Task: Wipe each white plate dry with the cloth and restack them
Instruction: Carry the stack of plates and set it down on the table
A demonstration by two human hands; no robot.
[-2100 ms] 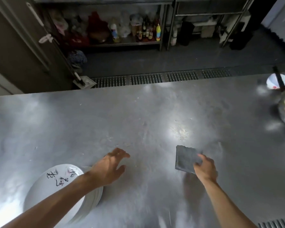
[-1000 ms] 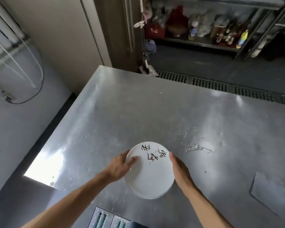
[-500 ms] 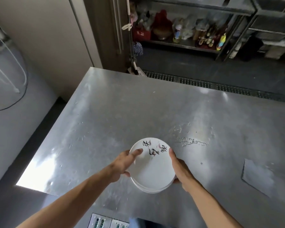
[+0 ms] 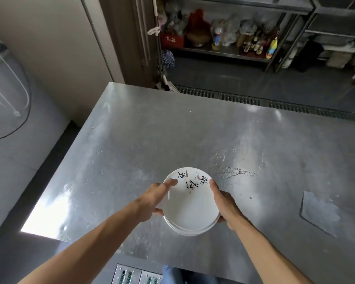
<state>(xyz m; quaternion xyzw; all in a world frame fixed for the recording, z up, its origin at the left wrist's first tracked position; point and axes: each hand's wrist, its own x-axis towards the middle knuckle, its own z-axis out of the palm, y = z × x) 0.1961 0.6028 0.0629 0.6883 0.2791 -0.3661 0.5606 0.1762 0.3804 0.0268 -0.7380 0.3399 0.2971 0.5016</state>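
Note:
A stack of white plates with black brush lettering on the top one is held just above the steel table. My left hand grips the stack's left rim, thumb lying across the top plate. My right hand grips the right rim, thumb on the upper edge and fingers underneath. The grey cloth lies flat on the table to the right, apart from both hands.
A patch of water drops lies on the table just beyond the plates. The table's left edge drops to the floor beside a wall. Shelves with bottles stand across a floor drain.
Two seconds ago my right hand was on the cloth and the plates sat at my left. Since then both hands took the stack by its rims and lifted it slightly.

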